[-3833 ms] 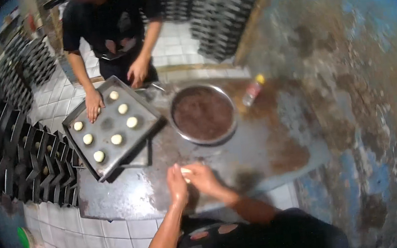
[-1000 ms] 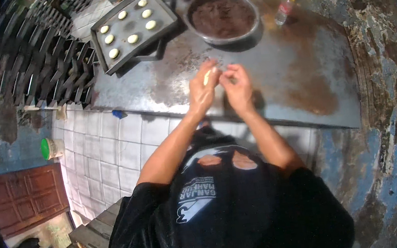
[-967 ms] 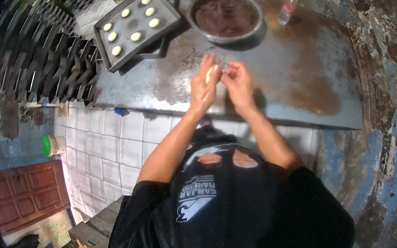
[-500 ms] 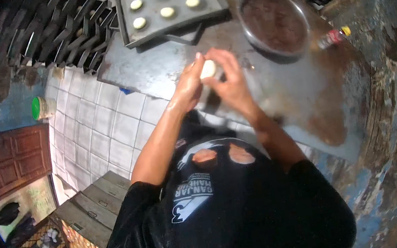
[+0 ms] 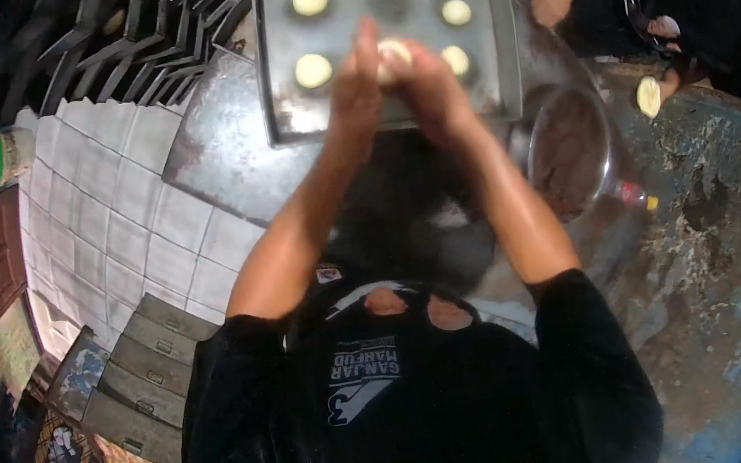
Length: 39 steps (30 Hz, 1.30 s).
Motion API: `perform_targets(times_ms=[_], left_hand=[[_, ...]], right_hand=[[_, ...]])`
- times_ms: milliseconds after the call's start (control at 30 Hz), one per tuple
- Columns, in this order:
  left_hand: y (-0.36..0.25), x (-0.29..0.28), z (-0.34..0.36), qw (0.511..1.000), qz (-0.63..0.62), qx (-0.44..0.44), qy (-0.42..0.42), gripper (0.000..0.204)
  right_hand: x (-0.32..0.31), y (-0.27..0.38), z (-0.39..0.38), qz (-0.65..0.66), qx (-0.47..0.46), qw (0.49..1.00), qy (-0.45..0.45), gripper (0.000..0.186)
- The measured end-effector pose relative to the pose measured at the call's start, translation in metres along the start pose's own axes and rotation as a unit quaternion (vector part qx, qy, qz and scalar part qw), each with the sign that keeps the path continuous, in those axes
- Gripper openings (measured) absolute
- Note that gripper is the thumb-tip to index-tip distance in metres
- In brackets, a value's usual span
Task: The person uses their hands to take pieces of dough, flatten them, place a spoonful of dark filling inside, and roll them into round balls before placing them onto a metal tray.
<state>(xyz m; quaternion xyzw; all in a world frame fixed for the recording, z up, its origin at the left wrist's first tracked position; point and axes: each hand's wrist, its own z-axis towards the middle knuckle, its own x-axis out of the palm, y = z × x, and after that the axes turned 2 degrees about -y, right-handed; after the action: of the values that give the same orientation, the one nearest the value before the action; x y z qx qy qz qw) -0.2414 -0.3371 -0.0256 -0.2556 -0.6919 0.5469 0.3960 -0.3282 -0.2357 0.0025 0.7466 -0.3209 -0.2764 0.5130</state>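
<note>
My left hand point(image 5: 356, 90), fingers together and pointing up, and my right hand point(image 5: 427, 86), fingers curled, hold a pale dough ball point(image 5: 393, 55) between them. They are over the near part of a metal baking tray point(image 5: 494, 91), on which several pale dough rounds point(image 5: 310, 0) sit around a dark greased patch. Right of my forearms is a steel bowl point(image 5: 564, 152) of dark brown filling, with a yellow-capped bottle point(image 5: 639, 197) beside it. My palms and part of the ball are hidden.
A co-worker at upper right has one hand point(image 5: 550, 1) near the tray and holds pale dough point(image 5: 648, 95) in the other. Metal table point(image 5: 221, 148), stacked moulds point(image 5: 88, 44) at upper left, green-lidded bucket point(image 5: 10, 155), tiled floor, metal boxes point(image 5: 152, 369) at lower left.
My hands have risen with the dough ball from the table's front to over the tray. The view has turned, and the co-worker has come into sight at the right.
</note>
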Motion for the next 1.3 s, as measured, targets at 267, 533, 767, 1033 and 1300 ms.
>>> perform_targets(times_ms=[267,533,767,1033,1300], left_hand=[[0.000,-0.046,0.094,0.998,0.032,-0.058,0.020,0.039],[0.002,-0.023,0.217,0.922,0.292,0.216,0.138,0.045],[0.047,0.032,0.304,0.842,0.351,0.350,0.214,0.049],[-0.017,-0.012,0.255,0.854,0.386,0.258,0.235,0.057],[-0.060,-0.069,0.134,0.872,0.433,0.145,0.179,0.056]], right_hand=[[-0.034,-0.051,0.179,-0.515,-0.357,0.776,-0.070,0.057],[-0.064,-0.047,0.200,-0.454,-0.272,0.846,0.062,0.055],[-0.202,-0.030,0.233,-0.508,-0.261,0.815,-0.095,0.052],[-0.181,-0.031,0.277,-0.603,-0.295,0.731,-0.123,0.055],[-0.169,-0.049,0.292,-0.604,-0.229,0.752,-0.134,0.061]])
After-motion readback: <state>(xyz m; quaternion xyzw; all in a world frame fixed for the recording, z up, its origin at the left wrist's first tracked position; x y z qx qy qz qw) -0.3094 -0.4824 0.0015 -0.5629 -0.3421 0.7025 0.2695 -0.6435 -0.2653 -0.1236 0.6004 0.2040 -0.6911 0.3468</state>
